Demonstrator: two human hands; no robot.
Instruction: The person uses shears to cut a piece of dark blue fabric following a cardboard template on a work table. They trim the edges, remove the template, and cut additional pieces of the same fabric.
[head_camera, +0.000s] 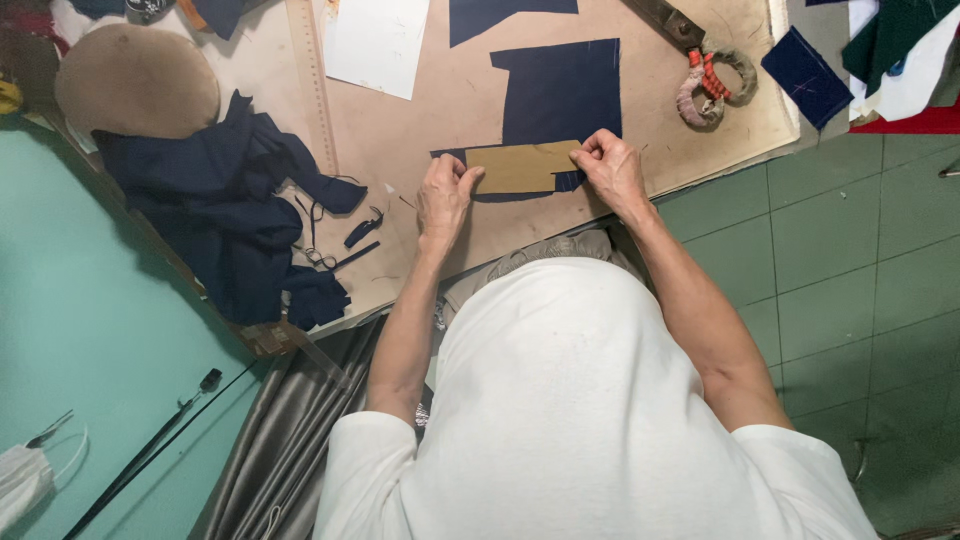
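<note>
Hands work at the near edge of the table, both on a tan cardboard pattern piece laid flat over a strip of navy fabric. Left hand sits at the left end of the pattern, fingers curled and pinching its edge. Right hand sits at the right end, fingers closed in a pinch on the upper right corner. Navy fabric shows at both ends and along the lower edge of the pattern. A larger cut navy panel lies just beyond it. A heap of navy cloth lies to the left, with small snips beside it. Large shears with wrapped handles lie to the upper right. White paper lies at the far side.
</note>
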